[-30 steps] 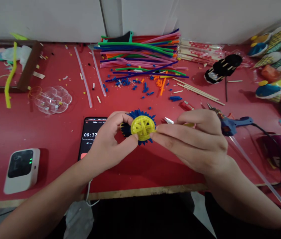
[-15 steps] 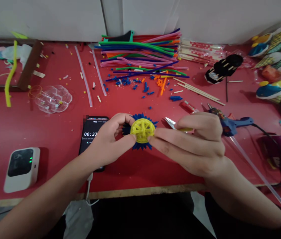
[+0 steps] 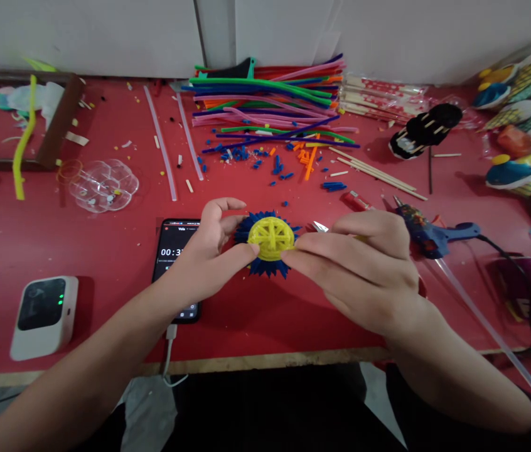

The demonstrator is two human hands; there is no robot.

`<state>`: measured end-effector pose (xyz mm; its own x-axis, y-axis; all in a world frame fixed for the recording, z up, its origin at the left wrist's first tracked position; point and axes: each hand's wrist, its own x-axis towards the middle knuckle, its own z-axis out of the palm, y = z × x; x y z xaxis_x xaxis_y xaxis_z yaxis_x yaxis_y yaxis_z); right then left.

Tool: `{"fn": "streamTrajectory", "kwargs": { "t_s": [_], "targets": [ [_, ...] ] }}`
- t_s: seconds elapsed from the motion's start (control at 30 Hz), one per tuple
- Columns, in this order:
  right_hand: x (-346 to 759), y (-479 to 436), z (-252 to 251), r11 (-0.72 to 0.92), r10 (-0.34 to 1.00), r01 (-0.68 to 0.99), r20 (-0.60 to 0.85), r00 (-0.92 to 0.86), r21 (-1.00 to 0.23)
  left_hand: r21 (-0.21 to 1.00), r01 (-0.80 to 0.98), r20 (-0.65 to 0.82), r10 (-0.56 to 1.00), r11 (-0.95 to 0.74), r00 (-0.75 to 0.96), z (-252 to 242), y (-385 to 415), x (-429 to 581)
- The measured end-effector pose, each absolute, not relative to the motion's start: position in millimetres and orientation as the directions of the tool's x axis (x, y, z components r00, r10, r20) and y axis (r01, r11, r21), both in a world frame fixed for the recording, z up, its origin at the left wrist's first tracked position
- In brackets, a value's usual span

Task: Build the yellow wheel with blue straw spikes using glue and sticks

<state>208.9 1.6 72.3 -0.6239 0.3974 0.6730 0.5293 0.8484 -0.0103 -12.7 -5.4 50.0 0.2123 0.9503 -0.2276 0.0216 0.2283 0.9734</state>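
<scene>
A pipe-cleaner flower [image 3: 271, 237] with a yellow spoked disc in its middle and pointed dark-blue petals around it is held above the red table. My left hand [image 3: 211, 251] grips it from the left, thumb on the disc's lower left edge and fingers behind the petals. From the right, my right hand [image 3: 364, 267] pinches the disc's lower right edge between thumb and fingertips. A silver-tipped tool [image 3: 321, 226] shows partly beyond my right fingers; whether it is held or lies on the table I cannot tell.
Pipe cleaners [image 3: 270, 94] lie in a pile at the back, with blue offcuts [image 3: 241, 153] before them. A glue gun [image 3: 430, 231] rests at right. A phone [image 3: 171, 235] lies by my left wrist, a white device [image 3: 44, 317] farther left. A black figure [image 3: 425, 129] is behind right.
My left index finger has lifted and straightened away from the petals. The flower has shifted slightly upward in view. My right hand keeps its pinch at the disc's edge.
</scene>
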Motion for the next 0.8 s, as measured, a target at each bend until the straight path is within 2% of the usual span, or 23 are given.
{"fn": "streamTrajectory", "kwargs": {
  "t_s": [0.13,0.33,0.5,0.57,0.67,0.8],
  "targets": [
    [209.5,2.3,71.6,0.87,0.401,0.487,0.684,-0.609,-0.076,0.972,-0.036,-0.218,0.953,0.231,0.21,49.1,-8.1,-9.6],
    [209.7,1.5,71.8,0.87,0.445,0.468,0.661,-0.604,-0.158,0.978,0.034,-0.208,0.964,0.205,0.167,47.9,-11.6,-4.8],
    [205.8,1.5,73.4,0.835,0.517,0.498,0.641,-0.568,-0.233,0.97,0.006,-0.242,0.959,0.244,0.149,49.5,-12.6,-1.0],
    [203.5,0.7,74.3,0.784,0.597,0.54,0.611,-0.52,-0.307,0.971,0.004,-0.238,0.96,0.24,0.15,49.2,-12.5,-0.3],
    [202.4,-1.4,73.8,0.652,0.753,0.58,0.51,-0.416,-0.488,0.97,0.018,-0.24,0.958,0.241,0.154,48.1,-12.3,0.1],
    [206.1,-2.2,68.5,0.527,0.848,0.472,0.397,-0.351,-0.707,0.973,0.031,-0.232,0.961,0.23,0.151,47.6,-11.8,0.0]
  ]
}}
